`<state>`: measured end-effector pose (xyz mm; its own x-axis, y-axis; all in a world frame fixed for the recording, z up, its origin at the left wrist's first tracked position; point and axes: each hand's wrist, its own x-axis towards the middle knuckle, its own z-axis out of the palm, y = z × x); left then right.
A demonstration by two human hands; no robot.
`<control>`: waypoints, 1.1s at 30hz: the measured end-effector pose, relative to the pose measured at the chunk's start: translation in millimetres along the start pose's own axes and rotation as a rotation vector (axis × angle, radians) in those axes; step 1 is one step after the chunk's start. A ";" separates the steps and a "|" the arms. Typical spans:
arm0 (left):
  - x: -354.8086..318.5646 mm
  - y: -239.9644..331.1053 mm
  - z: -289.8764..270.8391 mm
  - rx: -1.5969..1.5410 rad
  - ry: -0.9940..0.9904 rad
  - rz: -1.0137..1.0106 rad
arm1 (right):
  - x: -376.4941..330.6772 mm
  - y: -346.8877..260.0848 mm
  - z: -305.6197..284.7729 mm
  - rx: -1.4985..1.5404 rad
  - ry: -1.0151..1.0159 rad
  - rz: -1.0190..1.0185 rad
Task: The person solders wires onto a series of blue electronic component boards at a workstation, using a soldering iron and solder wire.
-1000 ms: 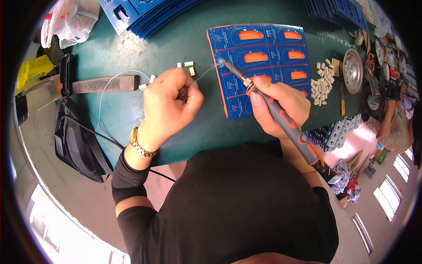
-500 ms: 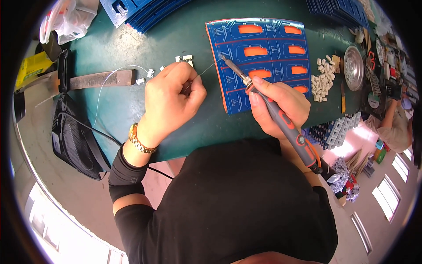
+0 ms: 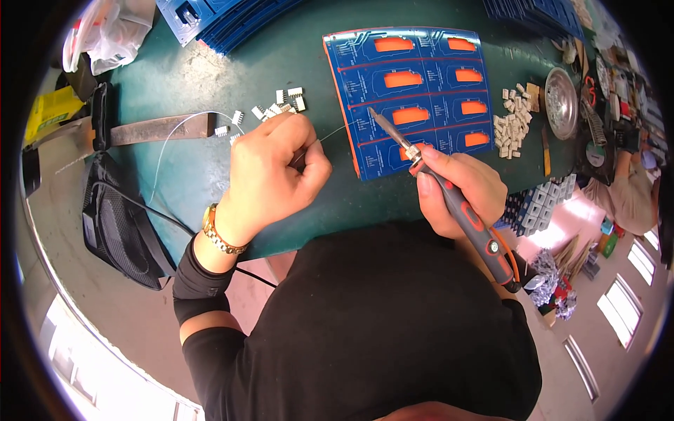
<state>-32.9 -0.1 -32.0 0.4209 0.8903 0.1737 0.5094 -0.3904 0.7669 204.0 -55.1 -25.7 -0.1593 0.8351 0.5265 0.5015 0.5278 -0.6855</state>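
My left hand point(image 3: 270, 172) is closed, pinching a thin silvery wire that looks like solder point(image 3: 333, 132). The wire's free end reaches over the left edge of a blue circuit board panel point(image 3: 368, 81) with orange showing through its cutouts. In my right hand point(image 3: 469, 184) is a grey and red soldering iron point(image 3: 465, 214), held like a pen. Its tip points up and left over the panel's left half, a little right of the wire's end; whether it touches the board I cannot tell. Several small white connectors point(image 3: 295, 92) lie just beyond my left hand.
Right of the panel lies a pile of beige connectors point(image 3: 514, 125), with a metal bowl point(image 3: 562, 105) beyond. Stacks of blue boards point(image 3: 232, 24) stand at the far edge. A metal bar point(image 3: 161, 130), a plastic bag point(image 3: 116, 35) and a black mesh object point(image 3: 123, 224) are at left.
The soldering iron has drawn right and slightly down, its tip away from the panel's left edge. The wire's end sits a little lower. My left hand stays nearly in place, still pinching.
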 end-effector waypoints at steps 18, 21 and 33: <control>-1.7 -1.4 10.0 0.059 0.006 0.018 | -10.3 -3.2 3.9 0.036 -0.095 0.038; -2.1 -1.8 11.6 0.053 0.007 0.024 | -11.9 -1.9 4.6 0.049 -0.089 0.046; -3.1 0.4 14.0 0.014 -0.035 0.026 | -14.8 -2.0 8.7 0.013 -0.022 -0.010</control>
<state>-23.5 -6.3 -41.0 0.4601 0.8710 0.1721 0.5079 -0.4171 0.7537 197.9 -67.2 -36.5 -0.1828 0.8329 0.5223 0.4890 0.5380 -0.6867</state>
